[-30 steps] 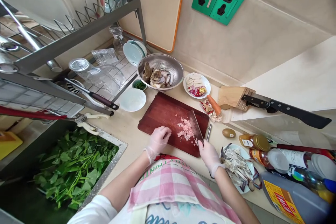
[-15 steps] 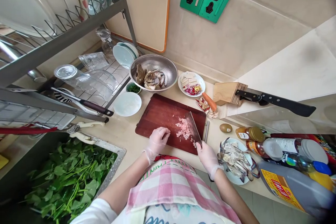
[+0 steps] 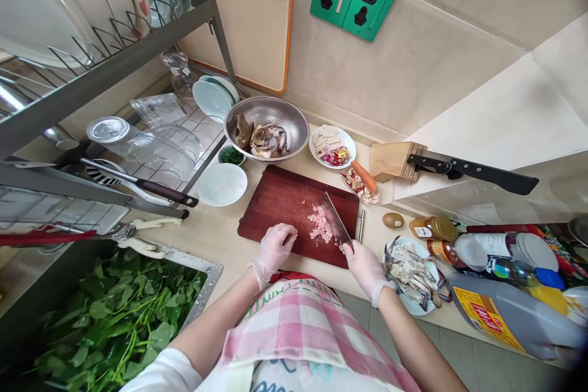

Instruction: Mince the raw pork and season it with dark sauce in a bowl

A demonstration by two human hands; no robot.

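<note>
My right hand (image 3: 365, 266), in a clear plastic glove, grips a cleaver (image 3: 337, 219) by its handle end. The blade stands on the right part of a dark red-brown cutting board (image 3: 271, 205), along the right side of a heap of chopped pink meat (image 3: 320, 223). My left hand (image 3: 278, 245), gloved as well, rests at the board's near edge with its fingers curled in and nothing visible in them. It is left of the meat and apart from it.
Behind the board stand a metal colander (image 3: 266, 104) and a plate of cut ingredients (image 3: 331, 160). A knife block (image 3: 390, 160), a plate of crab pieces (image 3: 413, 305) and several bottles are to the right. Leafy greens (image 3: 124, 312) fill the sink at left.
The cleaver's blade has tilted and its far tip has shifted slightly left beside the meat, with my right hand still on it. My left hand stays at the board's edge. The view has shifted slightly.
</note>
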